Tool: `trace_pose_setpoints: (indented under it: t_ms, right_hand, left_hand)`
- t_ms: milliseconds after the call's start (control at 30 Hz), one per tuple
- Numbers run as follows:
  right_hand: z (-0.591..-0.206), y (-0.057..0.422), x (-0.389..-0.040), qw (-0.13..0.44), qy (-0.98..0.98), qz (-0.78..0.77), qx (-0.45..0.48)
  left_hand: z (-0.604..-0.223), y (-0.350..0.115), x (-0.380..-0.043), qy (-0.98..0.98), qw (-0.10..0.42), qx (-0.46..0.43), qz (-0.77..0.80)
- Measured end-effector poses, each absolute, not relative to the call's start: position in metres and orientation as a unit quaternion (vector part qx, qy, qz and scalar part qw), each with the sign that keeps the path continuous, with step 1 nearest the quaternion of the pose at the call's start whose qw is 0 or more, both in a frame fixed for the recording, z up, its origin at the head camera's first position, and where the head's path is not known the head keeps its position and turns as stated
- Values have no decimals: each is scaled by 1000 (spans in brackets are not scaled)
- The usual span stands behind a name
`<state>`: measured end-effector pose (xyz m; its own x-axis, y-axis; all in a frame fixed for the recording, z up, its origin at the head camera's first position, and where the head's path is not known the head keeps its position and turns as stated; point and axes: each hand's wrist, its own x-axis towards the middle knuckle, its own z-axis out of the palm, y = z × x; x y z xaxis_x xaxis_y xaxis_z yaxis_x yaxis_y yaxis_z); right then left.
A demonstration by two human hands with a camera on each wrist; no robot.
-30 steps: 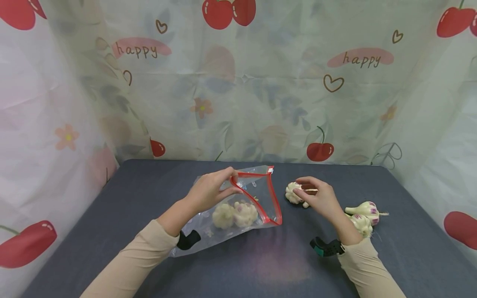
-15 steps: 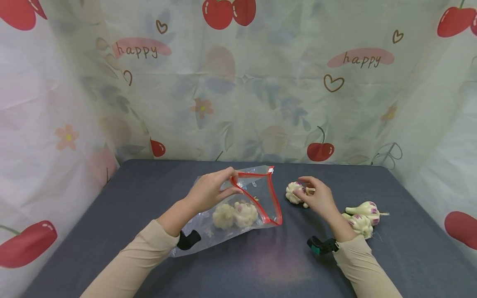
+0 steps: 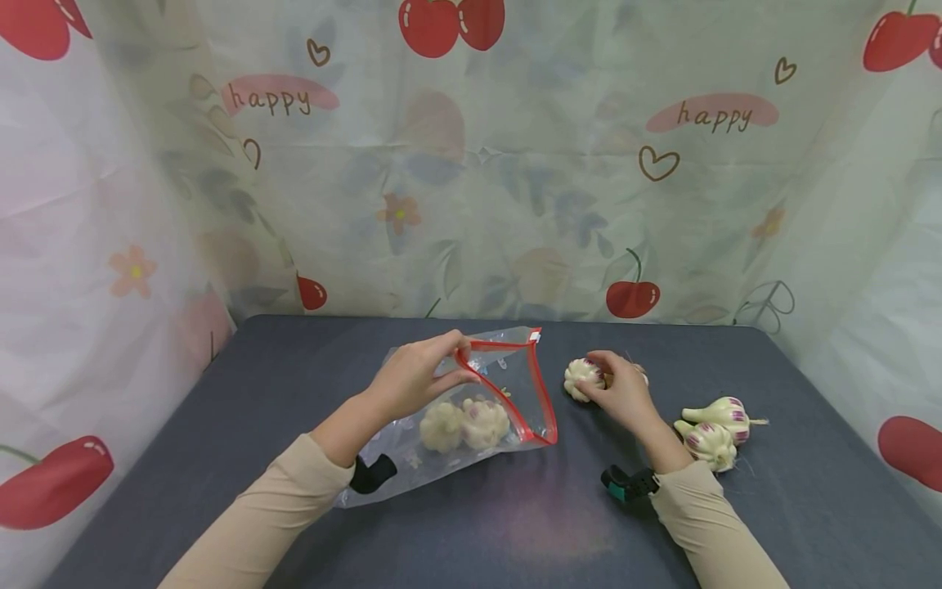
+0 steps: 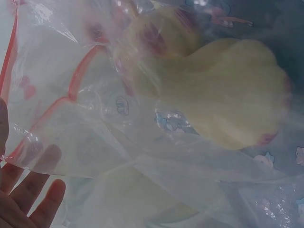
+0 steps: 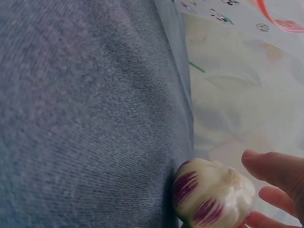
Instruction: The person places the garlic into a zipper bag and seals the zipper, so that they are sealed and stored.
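Note:
My left hand [image 3: 419, 372] pinches the red-edged mouth of a clear zip bag [image 3: 540, 393], holding it apart. Inside lie two garlic bulbs [image 3: 484, 422], seen blurred through the plastic in the left wrist view. My right hand [image 3: 621, 393] reaches over a white and purple garlic bulb [image 5: 213, 194] resting on the table. Its thumb [image 5: 270, 166] stands apart from the bulb in the right wrist view, with other fingers beyond it. Part of another pale bulb [image 3: 643, 376] shows behind the right hand, mostly hidden.
Two more garlic bulbs [image 3: 712, 446] lie together to the right of the right hand. The dark table [image 3: 515, 523] runs back to a printed curtain [image 3: 478, 164], which also hangs on both sides.
My right hand has shifted slightly left, closer over the left garlic bulb, baring part of another bulb behind it. The left hand and the bag have stayed still.

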<state>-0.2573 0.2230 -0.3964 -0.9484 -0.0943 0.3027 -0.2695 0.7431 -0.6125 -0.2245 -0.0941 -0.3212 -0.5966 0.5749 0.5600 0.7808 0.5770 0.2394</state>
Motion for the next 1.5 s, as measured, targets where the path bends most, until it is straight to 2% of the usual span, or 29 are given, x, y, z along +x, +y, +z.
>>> trace_pose_setpoints:
  t_ms: [200, 500, 1500]
  right_hand:
    - [-401, 223, -261, 115, -929, 340, 93]
    - [-406, 223, -264, 129, -930, 330, 96]
    - [-397, 222, -258, 126, -920, 364, 72]
  left_hand:
    - [-321, -94, -224, -862, 211, -393, -242]
    - [-322, -94, -224, -866, 209, -387, -238]
    - [-322, -94, -225, -868, 211, -382, -235]
